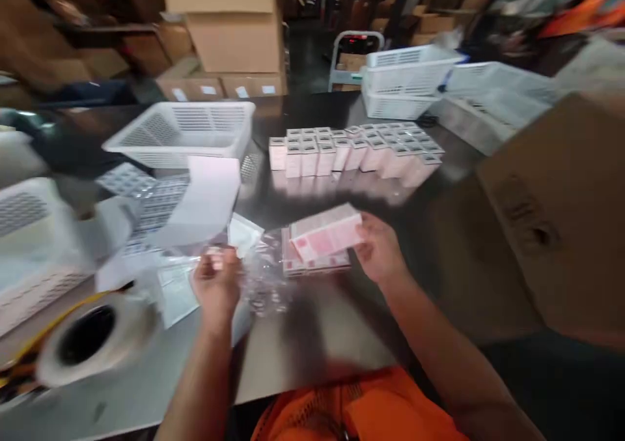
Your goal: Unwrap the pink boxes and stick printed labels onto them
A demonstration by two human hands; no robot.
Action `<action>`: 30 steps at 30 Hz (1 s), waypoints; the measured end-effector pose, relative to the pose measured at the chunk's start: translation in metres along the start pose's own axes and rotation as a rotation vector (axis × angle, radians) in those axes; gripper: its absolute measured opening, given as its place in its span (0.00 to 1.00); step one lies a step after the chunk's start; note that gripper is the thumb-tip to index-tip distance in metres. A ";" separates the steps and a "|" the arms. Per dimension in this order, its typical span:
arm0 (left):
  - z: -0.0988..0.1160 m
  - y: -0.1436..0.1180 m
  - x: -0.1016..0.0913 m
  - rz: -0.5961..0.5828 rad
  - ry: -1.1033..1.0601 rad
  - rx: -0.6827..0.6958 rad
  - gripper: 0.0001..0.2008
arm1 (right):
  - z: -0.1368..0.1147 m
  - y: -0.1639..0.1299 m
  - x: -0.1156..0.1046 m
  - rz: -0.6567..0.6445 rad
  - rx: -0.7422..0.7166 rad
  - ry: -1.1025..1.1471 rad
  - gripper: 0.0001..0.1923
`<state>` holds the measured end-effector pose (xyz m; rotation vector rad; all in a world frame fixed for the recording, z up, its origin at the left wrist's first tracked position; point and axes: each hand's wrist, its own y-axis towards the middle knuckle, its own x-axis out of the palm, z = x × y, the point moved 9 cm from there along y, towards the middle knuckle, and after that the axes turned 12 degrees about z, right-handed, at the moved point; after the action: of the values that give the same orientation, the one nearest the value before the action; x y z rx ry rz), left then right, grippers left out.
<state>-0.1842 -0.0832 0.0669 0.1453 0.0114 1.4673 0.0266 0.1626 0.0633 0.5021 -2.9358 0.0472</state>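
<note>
The right hand (378, 252) grips a small flat pink-and-white cardboard box (326, 234) by its end, tilted just above another like it at the middle of the grey worktop (312, 343). At nine o'clock of it, the left hand (217, 284) pinches a crinkled clear plastic bag (263, 278), apparently lifted clear of the worktop. At twelve o'clock, more small white-and-pink boxes (356, 149) stand in tight rows, beside a white slotted plastic basket (180, 135).

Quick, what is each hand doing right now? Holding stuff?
Left hand: closed, pinching the clear plastic bag.
Right hand: closed on the end of a pink box.
</note>
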 end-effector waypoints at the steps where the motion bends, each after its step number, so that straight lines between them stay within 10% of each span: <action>1: 0.005 0.007 -0.011 0.082 -0.061 0.005 0.22 | -0.009 0.016 -0.021 0.075 -0.030 -0.026 0.21; 7: 0.002 0.022 -0.020 0.036 -0.057 -0.132 0.15 | -0.011 0.073 -0.100 0.178 -0.110 -0.332 0.23; 16: -0.015 0.017 -0.007 -0.162 0.209 -0.067 0.15 | 0.056 0.035 -0.032 -0.043 -0.295 -0.769 0.14; 23: 0.004 0.016 0.005 -0.231 0.412 0.248 0.06 | 0.011 0.063 -0.021 0.097 -0.515 -1.034 0.21; 30: -0.008 -0.002 0.023 -0.585 0.130 0.015 0.30 | -0.030 0.160 0.090 -0.030 -0.744 -1.131 0.29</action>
<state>-0.1804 -0.0595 0.0610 0.0511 0.1580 0.8906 -0.1051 0.2855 0.1073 0.5366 -3.4832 -1.7809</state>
